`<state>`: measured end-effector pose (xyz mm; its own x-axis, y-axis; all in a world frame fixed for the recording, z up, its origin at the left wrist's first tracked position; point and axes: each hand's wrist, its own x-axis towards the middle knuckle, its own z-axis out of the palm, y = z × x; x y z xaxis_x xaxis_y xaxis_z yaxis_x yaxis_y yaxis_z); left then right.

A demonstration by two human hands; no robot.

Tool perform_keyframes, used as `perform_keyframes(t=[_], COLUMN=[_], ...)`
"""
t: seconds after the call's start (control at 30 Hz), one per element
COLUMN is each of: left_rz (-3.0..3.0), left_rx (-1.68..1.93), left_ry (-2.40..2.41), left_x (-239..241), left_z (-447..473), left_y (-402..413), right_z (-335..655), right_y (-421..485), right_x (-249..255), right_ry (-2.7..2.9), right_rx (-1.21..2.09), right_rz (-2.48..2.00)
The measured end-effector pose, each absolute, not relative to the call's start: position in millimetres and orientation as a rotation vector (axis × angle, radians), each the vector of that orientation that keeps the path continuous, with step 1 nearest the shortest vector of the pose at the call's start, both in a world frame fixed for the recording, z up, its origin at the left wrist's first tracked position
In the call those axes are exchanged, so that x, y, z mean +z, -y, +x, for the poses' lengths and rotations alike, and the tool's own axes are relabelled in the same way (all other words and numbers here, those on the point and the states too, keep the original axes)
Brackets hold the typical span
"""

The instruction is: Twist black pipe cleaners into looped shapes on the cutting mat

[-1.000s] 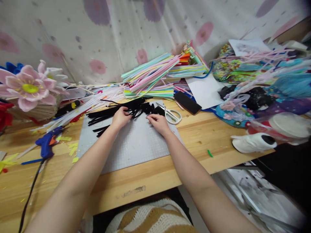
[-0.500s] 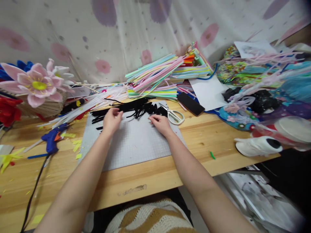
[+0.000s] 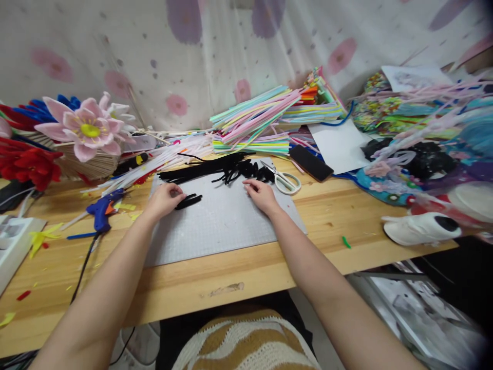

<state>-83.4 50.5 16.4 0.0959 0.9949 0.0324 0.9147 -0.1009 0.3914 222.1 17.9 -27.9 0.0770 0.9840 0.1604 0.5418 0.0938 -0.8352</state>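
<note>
Short black pipe cleaners [image 3: 189, 201] lie on the grey cutting mat [image 3: 219, 226]. My left hand [image 3: 165, 200] is closed, its thumb and fingers at their left end and covering part of them. Farther back rests a bundle of long black pipe cleaners [image 3: 200, 167], with bent black pieces [image 3: 241, 169] at its right. My right hand [image 3: 262, 195] hovers over the mat just in front of these pieces. Its thumb and fingertips are drawn together; whatever is between them is too small to make out. White-handled scissors [image 3: 288, 183] lie right beside it.
Behind the mat are pastel pipe cleaner bundles [image 3: 254, 115] and a black phone [image 3: 311, 163]. A blue glue gun [image 3: 102, 210] and a pink fuzzy flower [image 3: 87, 128] are on the left. To the right stands a white spool [image 3: 421, 227]. The table's front edge [image 3: 227, 308] runs close to me.
My left hand has moved left and toward me, from the long black bundle to the short black pieces. My right hand has stayed almost in place. The view has swung slightly left.
</note>
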Motion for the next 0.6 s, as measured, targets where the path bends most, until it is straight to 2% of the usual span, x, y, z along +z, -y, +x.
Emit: perform_keyframes(t=[0.13,0.4,0.6], left_rz=[2.154,2.350,2.310], left_rx=[0.530,0.178,0.278], left_ry=[-2.057,-2.122,-2.169], left_x=[21,24,36], left_z=[-80,-80,-86], left_y=[-67,-87,-84], right_z=[221,223,223], right_y=[-19,-21,-24], right_x=[-30,-33,-35], right_ry=[1.565,1.592,1.609], right_rx=[0.700,0.675,0.694], right_rz=[-1.580,-1.554,-1.540])
